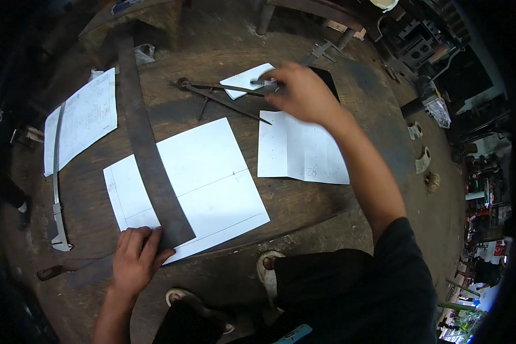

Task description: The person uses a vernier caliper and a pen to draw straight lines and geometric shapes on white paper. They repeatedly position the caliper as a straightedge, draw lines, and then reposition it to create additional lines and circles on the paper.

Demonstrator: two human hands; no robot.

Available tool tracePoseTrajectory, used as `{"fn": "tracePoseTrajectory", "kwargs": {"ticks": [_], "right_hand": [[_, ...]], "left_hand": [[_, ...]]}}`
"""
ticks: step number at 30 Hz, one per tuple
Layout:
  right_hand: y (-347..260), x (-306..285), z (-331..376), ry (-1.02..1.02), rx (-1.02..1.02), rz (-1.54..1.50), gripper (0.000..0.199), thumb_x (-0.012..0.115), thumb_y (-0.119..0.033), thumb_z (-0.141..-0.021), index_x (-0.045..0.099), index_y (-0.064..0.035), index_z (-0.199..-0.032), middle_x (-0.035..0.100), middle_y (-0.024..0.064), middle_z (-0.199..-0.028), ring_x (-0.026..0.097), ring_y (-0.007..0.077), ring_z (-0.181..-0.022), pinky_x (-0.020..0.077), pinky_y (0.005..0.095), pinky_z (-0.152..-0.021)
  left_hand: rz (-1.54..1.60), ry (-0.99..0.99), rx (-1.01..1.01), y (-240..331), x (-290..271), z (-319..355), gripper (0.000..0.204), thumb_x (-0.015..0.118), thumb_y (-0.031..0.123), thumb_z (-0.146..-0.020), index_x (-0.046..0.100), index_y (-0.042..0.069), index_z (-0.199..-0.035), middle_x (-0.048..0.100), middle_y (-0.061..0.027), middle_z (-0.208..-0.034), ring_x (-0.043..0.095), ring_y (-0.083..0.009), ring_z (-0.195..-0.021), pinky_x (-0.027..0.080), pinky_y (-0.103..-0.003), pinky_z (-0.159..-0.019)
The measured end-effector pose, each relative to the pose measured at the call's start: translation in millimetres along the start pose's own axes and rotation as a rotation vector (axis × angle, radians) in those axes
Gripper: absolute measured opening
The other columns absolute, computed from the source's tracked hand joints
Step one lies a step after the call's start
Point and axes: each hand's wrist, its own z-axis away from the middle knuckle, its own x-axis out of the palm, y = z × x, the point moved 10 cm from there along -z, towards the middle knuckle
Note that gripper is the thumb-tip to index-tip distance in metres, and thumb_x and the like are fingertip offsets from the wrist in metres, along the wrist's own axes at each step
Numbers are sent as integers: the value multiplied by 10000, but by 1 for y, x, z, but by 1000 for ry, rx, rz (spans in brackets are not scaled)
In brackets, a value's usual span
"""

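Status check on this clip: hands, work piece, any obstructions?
Left hand pressing long dark metal strip flat on large white sheet. Right hand reaching a small object beside the dividers, grip unclear. Nothing blocking.

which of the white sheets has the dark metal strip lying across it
The large middle sheet, with the left hand pressing its near corner. The dark strip crosses it; the drawing sheet, folded sheet and small sheet lie clear.

Two bare hands, one near and one far

The left hand point(135, 261) is lying flat with its fingers spread and pressing down, close to the body. The right arm is stretching far forward, and the right hand point(301, 92) is curling its fingers, with the fingertips pinching together in a small grip.
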Motion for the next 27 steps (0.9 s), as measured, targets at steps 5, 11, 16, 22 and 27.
{"fn": "tracePoseTrajectory", "kwargs": {"ticks": [5,11,16,22,27], "right_hand": [[56,57,-77,-148,-124,15,565,791,-106,-739,676,-131,-1292,643,142,-1253,614,350,-1181,495,406,-1030],[71,91,-103,-491,-173,37,707,868,-60,-621,655,-88,-1295,686,159,-1256,644,347,-1163,516,442,-1009],[76,75,-124,-440,-80,-16,552,855,-106,-652,716,-66,-1185,733,164,-1108,686,344,-1072,538,416,-973],[56,-40,-117,56,16,-102,334,805,-137,-777,719,-30,-1082,744,160,-1067,713,305,-983,543,409,-864],[-56,-26,-28,-149,144,-1015,393,864,-119,-804,651,-54,-1128,689,9,-894,631,75,-822,497,247,-729]], "left_hand": [[42,48,-128,-2,-37,-9,521,894,236,-680,713,54,-1134,612,-115,-990,603,-276,-871,502,-412,-747],[-5,83,-236,6,-126,-3,459,860,161,-730,705,72,-1154,610,-120,-1019,626,-302,-865,522,-413,-740],[64,82,-331,21,-170,1,390,826,139,-788,709,70,-1153,612,-123,-1027,643,-287,-858,540,-390,-732],[455,244,-459,19,-163,-30,288,764,92,-864,716,48,-1145,634,-88,-1010,624,-167,-805,519,-303,-690],[1067,441,-602,6,-87,-49,299,650,194,-993,669,-5,-1215,655,-63,-996,590,-96,-785,480,-251,-692]]}}
